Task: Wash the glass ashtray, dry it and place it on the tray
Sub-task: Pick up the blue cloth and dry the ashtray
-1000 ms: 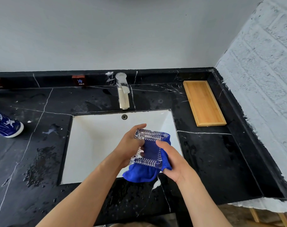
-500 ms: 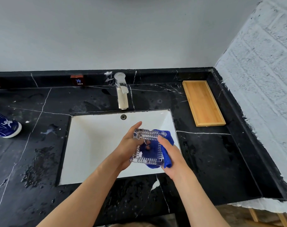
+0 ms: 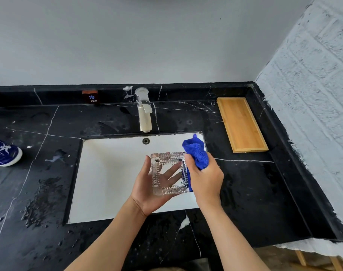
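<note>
The square cut-glass ashtray (image 3: 168, 174) lies in the palm of my left hand (image 3: 149, 190), held over the right half of the white sink (image 3: 108, 180). Fingers show through its clear bottom. My right hand (image 3: 206, 178) grips a bunched blue cloth (image 3: 197, 151) and presses it against the ashtray's right rim. The wooden tray (image 3: 241, 124) lies bare on the black counter to the right of the sink, against the back corner.
A chrome faucet (image 3: 144, 110) stands behind the sink, with a "COLD" label (image 3: 91, 97) on the ledge to its left. A blue and white container (image 3: 4, 153) lies at the counter's left edge. Water drops wet the black marble counter (image 3: 45, 198). A white brick wall bounds the right side.
The blue cloth has come out from under and inside the ashtray and is now bunched in my right hand at its right rim. My left palm now cradles the ashtray flat.
</note>
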